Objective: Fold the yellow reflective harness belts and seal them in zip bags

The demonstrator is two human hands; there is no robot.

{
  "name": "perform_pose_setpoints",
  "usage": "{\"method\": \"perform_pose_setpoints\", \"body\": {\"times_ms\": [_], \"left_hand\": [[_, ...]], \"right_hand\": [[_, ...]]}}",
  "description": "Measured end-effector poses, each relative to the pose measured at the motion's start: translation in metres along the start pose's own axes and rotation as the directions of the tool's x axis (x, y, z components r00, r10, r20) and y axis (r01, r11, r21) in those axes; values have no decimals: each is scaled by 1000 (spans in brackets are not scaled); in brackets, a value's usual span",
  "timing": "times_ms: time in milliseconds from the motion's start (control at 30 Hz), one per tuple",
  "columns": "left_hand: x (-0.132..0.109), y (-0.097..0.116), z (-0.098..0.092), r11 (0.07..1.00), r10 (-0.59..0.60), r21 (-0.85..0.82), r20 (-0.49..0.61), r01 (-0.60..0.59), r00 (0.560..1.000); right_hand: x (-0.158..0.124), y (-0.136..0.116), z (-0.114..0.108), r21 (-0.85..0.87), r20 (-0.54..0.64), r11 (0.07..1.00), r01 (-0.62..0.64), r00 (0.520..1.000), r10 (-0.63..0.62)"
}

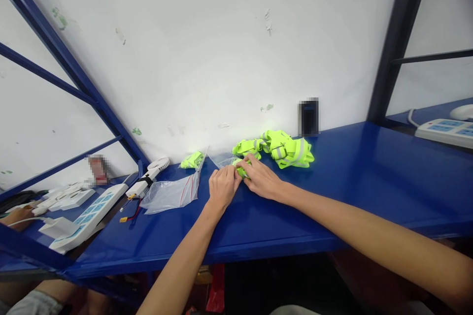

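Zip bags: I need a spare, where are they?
In the head view, the zip bags lie flat on the shelf, between the white fan and the left hand, which pinches a green band.

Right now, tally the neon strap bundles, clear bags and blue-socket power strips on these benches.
Neon strap bundles: 3, one held between left hand and right hand
Clear bags: 2
Power strips: 2
Total: 7

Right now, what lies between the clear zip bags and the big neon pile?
Head view: a small neon bundle, plus left hand and right hand holding a bagged band.
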State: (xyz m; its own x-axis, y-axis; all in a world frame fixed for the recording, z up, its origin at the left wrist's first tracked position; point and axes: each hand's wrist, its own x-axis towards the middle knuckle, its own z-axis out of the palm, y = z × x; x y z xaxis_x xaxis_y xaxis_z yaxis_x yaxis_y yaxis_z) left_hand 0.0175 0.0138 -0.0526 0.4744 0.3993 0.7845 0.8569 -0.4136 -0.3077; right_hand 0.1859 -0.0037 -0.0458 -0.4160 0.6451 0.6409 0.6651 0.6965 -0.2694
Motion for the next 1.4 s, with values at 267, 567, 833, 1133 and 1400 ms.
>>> {"method": "perform_pose_setpoints", "body": {"times_ms": [267, 567, 833, 1133, 1400], "left_hand": [[1, -18, -15, 930, -34, -364, 64, 55, 997], [1, -27, -9, 950, 154, -299, 186, -93, 970], [-3, -27, -9, 937, 198, -320, 155, -140, 968], [1, -18, -6, 936, 174, -326, 113, -129, 978], [3, -13, -5, 927, 146, -357, 69, -112, 987]], "right_hand": [[2, 5, -14, 242, -57, 969, -48, 996, 64], [1, 13, -31, 360, 40, 931, -58, 998, 47], [0, 12, -42, 419, 143, 908, -7, 988, -58], [4, 6, -26, 416, -48, 905, -90, 992, 120], [3, 3, -17, 361, -66, 928, -90, 990, 122]]}}
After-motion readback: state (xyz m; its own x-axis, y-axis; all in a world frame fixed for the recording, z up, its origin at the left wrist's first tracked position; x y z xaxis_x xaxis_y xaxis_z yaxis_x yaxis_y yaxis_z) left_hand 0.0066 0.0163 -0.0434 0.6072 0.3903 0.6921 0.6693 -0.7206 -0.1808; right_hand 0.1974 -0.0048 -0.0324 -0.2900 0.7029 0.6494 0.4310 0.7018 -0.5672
